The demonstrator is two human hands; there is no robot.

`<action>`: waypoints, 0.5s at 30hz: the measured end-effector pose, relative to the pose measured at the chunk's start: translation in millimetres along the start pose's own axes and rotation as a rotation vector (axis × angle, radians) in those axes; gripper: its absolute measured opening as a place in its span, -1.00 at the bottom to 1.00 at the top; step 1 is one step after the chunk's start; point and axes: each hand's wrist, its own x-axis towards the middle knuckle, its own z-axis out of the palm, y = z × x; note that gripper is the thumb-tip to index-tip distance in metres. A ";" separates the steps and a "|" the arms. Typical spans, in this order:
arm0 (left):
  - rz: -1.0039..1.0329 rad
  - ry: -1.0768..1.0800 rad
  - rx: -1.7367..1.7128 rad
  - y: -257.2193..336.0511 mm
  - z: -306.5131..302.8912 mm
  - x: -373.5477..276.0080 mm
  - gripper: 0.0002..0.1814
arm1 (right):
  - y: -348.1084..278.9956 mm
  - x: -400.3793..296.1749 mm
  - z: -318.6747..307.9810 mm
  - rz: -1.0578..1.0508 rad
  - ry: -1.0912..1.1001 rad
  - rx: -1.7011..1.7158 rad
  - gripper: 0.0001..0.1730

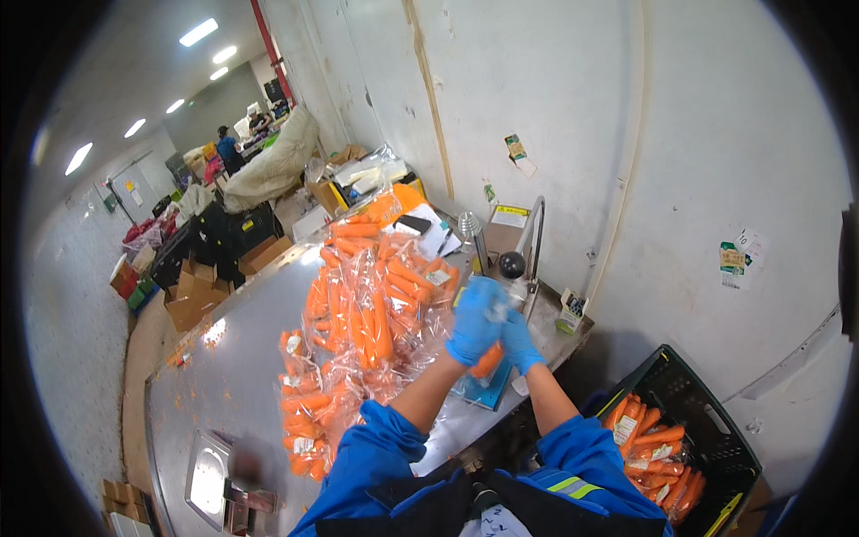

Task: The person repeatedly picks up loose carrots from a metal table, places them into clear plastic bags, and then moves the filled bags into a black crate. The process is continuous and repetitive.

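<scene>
Both hands wear blue disposable gloves and meet at the right side of a metal table [235,376]. My left hand [475,319] is closed over the gathered top of a clear plastic bag. My right hand [521,341] grips the same bag from the right, its fingertips partly hidden. Below them, orange carrots [487,361] show inside the bag, over a blue plate [495,391]. Just beyond my hands stands a bench-mounted metal device with a black ball knob [511,265]. To the left lies a heap of bagged carrots [366,309], some bags bearing labels.
A dark crate [728,429] with labelled carrot bags stands low at right. A scale [209,480] sits on the table's near left. A clipboard [429,231] with a dark phone-like object lies at the back. A small box [572,310] stands at the right corner. Two people work far off.
</scene>
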 end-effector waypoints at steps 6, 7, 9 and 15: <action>-0.787 0.283 -0.803 -110.3 -9.7 -10.6 -0.77 | -79.1 6.3 16.3 0.019 -0.273 -0.891 -0.61; -0.694 0.275 -0.665 -116.2 -10.1 -15.3 -0.72 | -96.1 -9.3 4.1 -0.011 -0.368 -1.007 -0.60; -0.603 0.275 -0.619 -123.1 -5.1 -12.4 -0.64 | -157.4 -27.2 4.9 0.101 -0.388 -0.363 -0.58; -0.651 0.219 -0.767 -125.8 7.2 -17.8 -0.58 | -162.7 -28.6 34.5 0.271 -0.245 0.649 -0.59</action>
